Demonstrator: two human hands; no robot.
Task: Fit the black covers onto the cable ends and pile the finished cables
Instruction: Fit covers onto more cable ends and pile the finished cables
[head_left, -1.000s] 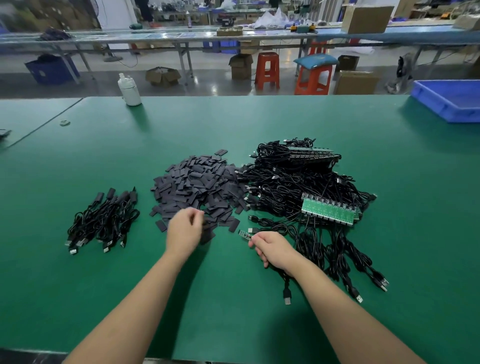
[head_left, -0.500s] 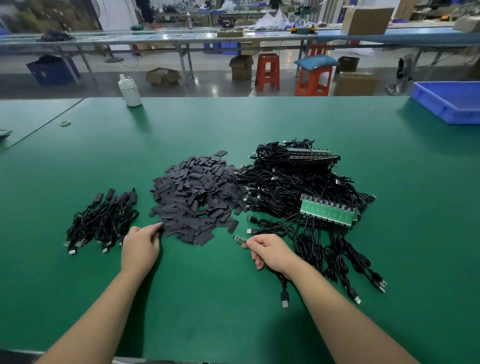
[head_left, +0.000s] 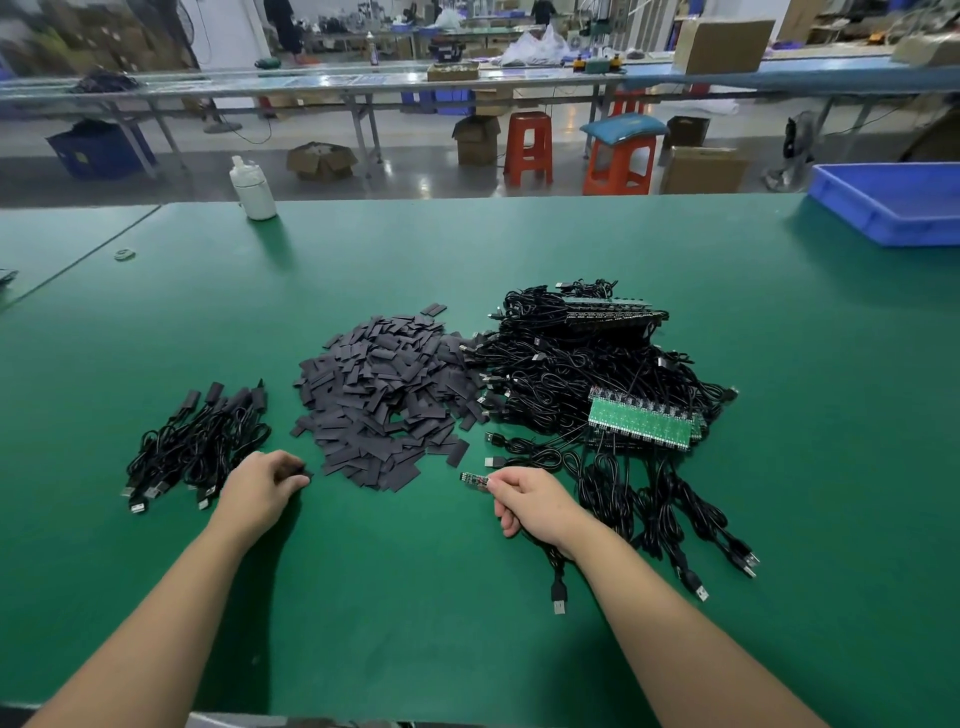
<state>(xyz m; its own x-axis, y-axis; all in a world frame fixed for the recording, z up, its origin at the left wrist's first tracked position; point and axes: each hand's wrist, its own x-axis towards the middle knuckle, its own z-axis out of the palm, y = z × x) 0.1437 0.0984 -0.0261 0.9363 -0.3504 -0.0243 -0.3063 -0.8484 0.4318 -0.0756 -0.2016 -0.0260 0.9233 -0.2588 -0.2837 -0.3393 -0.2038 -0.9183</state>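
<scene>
— On the tabletop (head_left: 415, 623), near left, between finished cables (head_left: 197, 447) and cover heap (head_left: 384, 400): left hand (head_left: 260, 488) drawn back off the heap, grip pinched on one black cover (head_left: 305, 472).
— And right?
— Unmoved. Right hand (head_left: 530, 501), grip closed round a cable, bare board end (head_left: 474, 479) poking out. Fitting next, probably.
— Containers?
— Blue bin (head_left: 893, 208) far right; nothing visible inside.

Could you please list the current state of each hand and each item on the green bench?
Left hand: curled, pinching one black cover.
Right hand: gripping a cable, its bare circuit-board end sticking out uncovered.
Cover heap: loose, unused.
Finished cables: piled at left, covers fitted.
Unfinished cables: tangled heap at right.
White bottle: upright, capped.
Blue bin: contents not visible.
</scene>
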